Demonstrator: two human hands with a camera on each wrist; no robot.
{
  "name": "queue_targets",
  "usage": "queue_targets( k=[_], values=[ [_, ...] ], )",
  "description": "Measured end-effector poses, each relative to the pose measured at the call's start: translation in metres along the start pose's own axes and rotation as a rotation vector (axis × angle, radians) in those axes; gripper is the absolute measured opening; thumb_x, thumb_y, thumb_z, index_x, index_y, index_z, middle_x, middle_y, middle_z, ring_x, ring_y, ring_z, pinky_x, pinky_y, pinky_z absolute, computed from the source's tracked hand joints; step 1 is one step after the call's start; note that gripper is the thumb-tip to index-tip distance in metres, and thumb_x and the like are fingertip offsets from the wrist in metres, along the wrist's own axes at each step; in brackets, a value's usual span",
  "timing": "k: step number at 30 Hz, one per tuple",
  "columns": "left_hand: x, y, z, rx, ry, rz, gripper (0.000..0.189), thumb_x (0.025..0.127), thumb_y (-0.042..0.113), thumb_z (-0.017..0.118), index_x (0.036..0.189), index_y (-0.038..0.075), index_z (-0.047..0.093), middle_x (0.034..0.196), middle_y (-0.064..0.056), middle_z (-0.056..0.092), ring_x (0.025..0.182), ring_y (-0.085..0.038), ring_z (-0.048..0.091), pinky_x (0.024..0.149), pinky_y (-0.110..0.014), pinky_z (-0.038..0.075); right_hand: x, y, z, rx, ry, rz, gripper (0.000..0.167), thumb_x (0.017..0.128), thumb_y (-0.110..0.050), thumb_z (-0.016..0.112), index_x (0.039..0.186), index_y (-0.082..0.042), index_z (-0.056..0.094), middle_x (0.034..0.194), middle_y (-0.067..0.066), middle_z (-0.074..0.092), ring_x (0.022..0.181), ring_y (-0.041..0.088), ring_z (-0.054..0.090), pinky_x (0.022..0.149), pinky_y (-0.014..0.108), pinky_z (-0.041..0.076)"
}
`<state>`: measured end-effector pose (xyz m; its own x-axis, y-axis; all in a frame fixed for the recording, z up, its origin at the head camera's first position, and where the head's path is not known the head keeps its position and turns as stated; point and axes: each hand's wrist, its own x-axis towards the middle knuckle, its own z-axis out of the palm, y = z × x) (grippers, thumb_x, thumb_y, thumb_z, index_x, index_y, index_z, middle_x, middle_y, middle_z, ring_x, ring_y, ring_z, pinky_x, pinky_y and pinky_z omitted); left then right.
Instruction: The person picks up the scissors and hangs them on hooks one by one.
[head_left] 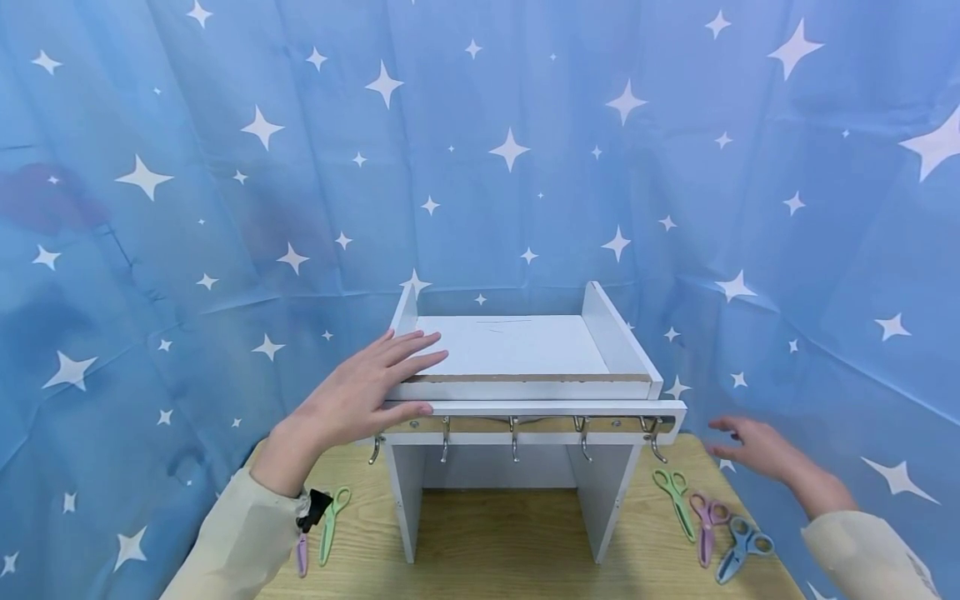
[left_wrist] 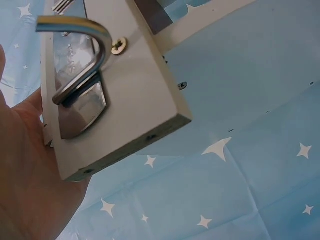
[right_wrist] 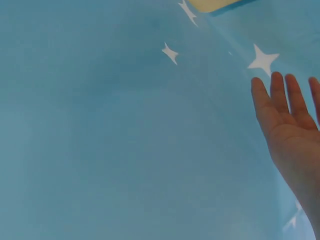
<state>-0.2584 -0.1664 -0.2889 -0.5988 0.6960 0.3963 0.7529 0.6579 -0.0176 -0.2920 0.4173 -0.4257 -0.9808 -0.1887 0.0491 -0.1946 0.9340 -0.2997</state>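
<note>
A small white shelf unit (head_left: pixel 517 389) stands on the table, with a metal hook rail (head_left: pixel 480 425) along its front board and several hooks hanging from it. My left hand (head_left: pixel 360 383) rests at the unit's upper left corner, fingers straight and spread over the top edge. In the left wrist view, that hand (left_wrist: pixel 30 170) lies beside the end of the white board (left_wrist: pixel 142 100), near a bent metal hook (left_wrist: pixel 102 42). Off to the right of the unit, my right hand (head_left: pixel 765 454) is in the air with nothing in it; its fingers (right_wrist: pixel 280 95) look extended in the right wrist view.
On the wooden table (head_left: pixel 495 542), green scissors (head_left: pixel 677 504), purple scissors (head_left: pixel 707 529) and blue scissors (head_left: pixel 741 550) lie right of the unit. More green scissors (head_left: pixel 330 529) and purple scissors (head_left: pixel 302 554) lie left, partly behind my sleeve. A blue star-patterned curtain (head_left: pixel 480 167) surrounds the table.
</note>
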Motion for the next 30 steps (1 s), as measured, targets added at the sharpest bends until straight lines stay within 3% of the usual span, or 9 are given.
queue_targets(
  k=[10,17,25,30],
  values=[
    [-0.002,-0.002,0.002,0.004,0.009,0.001,0.068,0.097,0.054,0.055,0.155,0.025,0.037,0.164,0.003,0.031,0.152,-0.021,0.03,0.13,-0.046,0.017,-0.007,0.009,0.013,0.034,0.016,-0.01,0.057,0.088,-0.031,0.072,0.124,0.012,0.058,0.122,0.038,0.059,0.108,0.056,0.058,0.083,0.066,0.054],
    [-0.003,-0.002,0.005,0.003,0.006,-0.006,0.068,0.097,0.054,0.055,0.156,0.026,0.035,0.164,0.002,0.031,0.153,-0.022,0.028,0.13,-0.046,0.017,-0.006,0.016,0.021,0.047,-0.05,0.05,0.063,0.09,-0.037,0.07,0.126,0.012,0.056,0.124,0.038,0.058,0.111,0.056,0.057,0.083,0.065,0.055],
    [-0.003,0.0,0.007,0.004,0.009,-0.014,0.069,0.097,0.054,0.056,0.156,0.025,0.036,0.163,0.004,0.034,0.152,-0.022,0.03,0.129,-0.046,0.019,-0.01,0.023,0.033,0.069,-0.068,0.022,0.061,0.09,-0.033,0.071,0.124,0.015,0.057,0.119,0.04,0.059,0.101,0.051,0.063,0.082,0.064,0.056],
    [-0.004,0.0,0.007,0.01,0.007,-0.033,0.068,0.096,0.054,0.057,0.155,0.024,0.039,0.159,0.005,0.041,0.151,-0.021,0.033,0.129,-0.045,0.02,-0.013,0.029,0.044,0.085,-0.113,0.052,0.062,0.091,-0.036,0.069,0.124,0.014,0.057,0.119,0.039,0.06,0.099,0.049,0.065,0.082,0.061,0.057]
  ],
)
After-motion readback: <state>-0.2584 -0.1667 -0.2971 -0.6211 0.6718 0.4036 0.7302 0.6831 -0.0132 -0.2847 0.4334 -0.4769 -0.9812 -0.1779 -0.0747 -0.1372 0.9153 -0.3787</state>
